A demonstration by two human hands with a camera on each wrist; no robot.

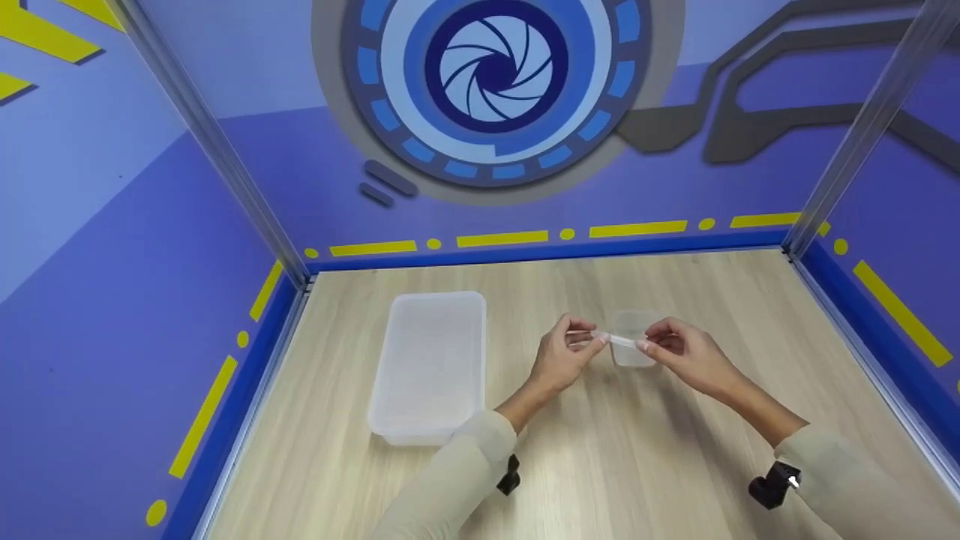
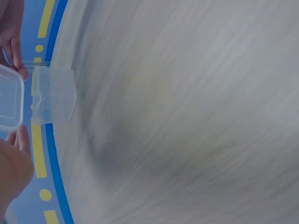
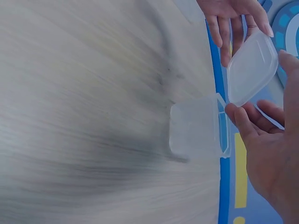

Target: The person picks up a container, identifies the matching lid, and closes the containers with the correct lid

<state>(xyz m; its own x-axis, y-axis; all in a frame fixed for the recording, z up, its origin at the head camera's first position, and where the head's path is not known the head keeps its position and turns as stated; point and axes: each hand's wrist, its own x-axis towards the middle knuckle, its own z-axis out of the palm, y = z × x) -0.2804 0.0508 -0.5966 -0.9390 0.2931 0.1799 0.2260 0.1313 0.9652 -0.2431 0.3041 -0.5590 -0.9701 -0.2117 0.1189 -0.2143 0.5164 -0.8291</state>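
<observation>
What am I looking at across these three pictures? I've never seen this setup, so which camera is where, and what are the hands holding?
There is no machine here: a person works with two bare hands. The wide picture comes from a camera on the person's head, looking down at a wooden table inside a blue-walled booth. The other two come from cameras strapped to each wrist, so they show the same things sideways and close up.

On the table lies a large clear plastic box with its lid on, off to the left. Nearer the middle stands a small clear container, open at the top.

The left hand and the right hand together pinch a small clear lid by its opposite edges, holding it just above the small container. The wrist views are blurred.
</observation>
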